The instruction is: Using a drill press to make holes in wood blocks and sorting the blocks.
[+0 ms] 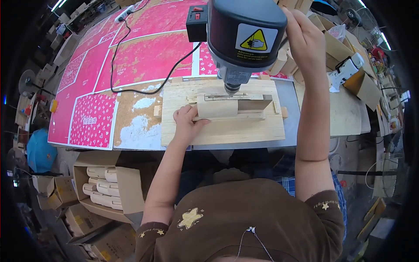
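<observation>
Fingers of the left hand (187, 124) clasp the left end of a pale rectangular wooden block (218, 109) on a flat light-wood board (235, 132) below the black drill press (235, 15), the right hand (306, 37) curled beside it, grip hidden.

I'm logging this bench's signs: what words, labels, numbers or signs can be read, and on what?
Drill press: yellow triangular warning sign showing a hand; heading legible, not copied; smaller lines blurred.
Grey label beneath: too small.
Pink sheets: white print, too blurred.
Brown shirt: sleeve lettering partly legible, not copied.
</observation>
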A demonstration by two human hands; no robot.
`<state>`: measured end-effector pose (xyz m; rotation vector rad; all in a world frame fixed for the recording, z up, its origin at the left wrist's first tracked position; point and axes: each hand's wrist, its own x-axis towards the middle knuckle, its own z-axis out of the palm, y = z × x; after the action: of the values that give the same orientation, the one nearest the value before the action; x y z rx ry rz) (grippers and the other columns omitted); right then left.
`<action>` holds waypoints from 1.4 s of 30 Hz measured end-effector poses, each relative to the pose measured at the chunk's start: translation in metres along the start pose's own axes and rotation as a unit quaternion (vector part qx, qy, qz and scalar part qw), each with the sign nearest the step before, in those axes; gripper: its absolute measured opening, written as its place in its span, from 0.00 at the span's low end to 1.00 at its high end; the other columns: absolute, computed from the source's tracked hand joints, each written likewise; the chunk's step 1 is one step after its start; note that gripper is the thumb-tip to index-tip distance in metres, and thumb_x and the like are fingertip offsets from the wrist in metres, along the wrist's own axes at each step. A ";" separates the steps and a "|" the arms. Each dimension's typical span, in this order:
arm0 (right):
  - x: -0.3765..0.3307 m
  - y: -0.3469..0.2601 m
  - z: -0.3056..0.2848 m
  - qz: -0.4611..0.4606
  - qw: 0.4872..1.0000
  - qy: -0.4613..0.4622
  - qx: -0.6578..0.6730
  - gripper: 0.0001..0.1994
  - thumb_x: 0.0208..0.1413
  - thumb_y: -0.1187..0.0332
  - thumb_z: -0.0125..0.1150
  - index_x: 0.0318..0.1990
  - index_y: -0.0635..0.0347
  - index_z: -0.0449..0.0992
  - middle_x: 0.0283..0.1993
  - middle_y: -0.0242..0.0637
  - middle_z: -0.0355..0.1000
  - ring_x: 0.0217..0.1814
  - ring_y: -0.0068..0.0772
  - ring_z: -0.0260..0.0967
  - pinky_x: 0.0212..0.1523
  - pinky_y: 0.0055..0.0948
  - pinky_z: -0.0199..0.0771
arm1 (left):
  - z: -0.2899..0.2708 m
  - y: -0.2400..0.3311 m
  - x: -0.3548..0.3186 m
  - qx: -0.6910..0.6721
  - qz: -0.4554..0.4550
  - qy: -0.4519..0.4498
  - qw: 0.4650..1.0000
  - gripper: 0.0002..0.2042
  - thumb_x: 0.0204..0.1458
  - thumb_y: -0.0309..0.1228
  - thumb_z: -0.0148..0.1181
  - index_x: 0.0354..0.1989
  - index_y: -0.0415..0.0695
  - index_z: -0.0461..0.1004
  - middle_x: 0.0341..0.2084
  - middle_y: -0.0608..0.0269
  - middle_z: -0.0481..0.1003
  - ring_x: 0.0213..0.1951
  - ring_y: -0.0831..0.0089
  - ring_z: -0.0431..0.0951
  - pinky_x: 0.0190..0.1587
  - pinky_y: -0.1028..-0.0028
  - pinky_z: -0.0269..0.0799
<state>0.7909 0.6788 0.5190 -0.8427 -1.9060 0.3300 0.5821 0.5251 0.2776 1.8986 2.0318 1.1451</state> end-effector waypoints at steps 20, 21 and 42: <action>-0.162 0.062 0.040 -0.109 0.990 0.040 -0.081 0.05 0.47 0.80 0.56 0.33 0.65 0.74 0.26 0.45 0.68 0.27 0.45 0.65 0.28 0.35 0.65 | 0.013 -0.005 0.008 0.013 0.055 0.085 0.995 0.17 0.26 0.41 0.69 0.22 0.48 0.69 0.20 0.66 0.66 0.29 0.63 0.68 0.32 0.64 0.57; -0.153 0.061 0.038 -0.240 0.958 0.124 -0.095 0.02 0.49 0.79 0.53 0.30 0.67 0.73 0.23 0.43 0.65 0.23 0.43 0.63 0.25 0.36 0.62 | 0.012 -0.004 0.006 0.014 0.050 0.080 0.995 0.18 0.26 0.41 0.69 0.25 0.48 0.70 0.21 0.66 0.67 0.30 0.63 0.68 0.34 0.64 0.56; -0.069 0.041 -0.014 0.003 0.999 -0.035 -0.037 0.16 0.62 0.65 0.41 0.43 0.71 0.70 0.33 0.43 0.70 0.34 0.31 0.66 0.37 0.27 0.65 | 0.041 0.019 0.006 -0.033 -0.029 0.015 0.999 0.29 0.25 0.40 0.71 0.44 0.56 0.71 0.28 0.72 0.66 0.40 0.70 0.65 0.46 0.64 0.47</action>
<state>0.8383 0.6600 0.4557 -0.8963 -1.9914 0.2982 0.6196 0.5461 0.2624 1.7911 2.0241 1.2179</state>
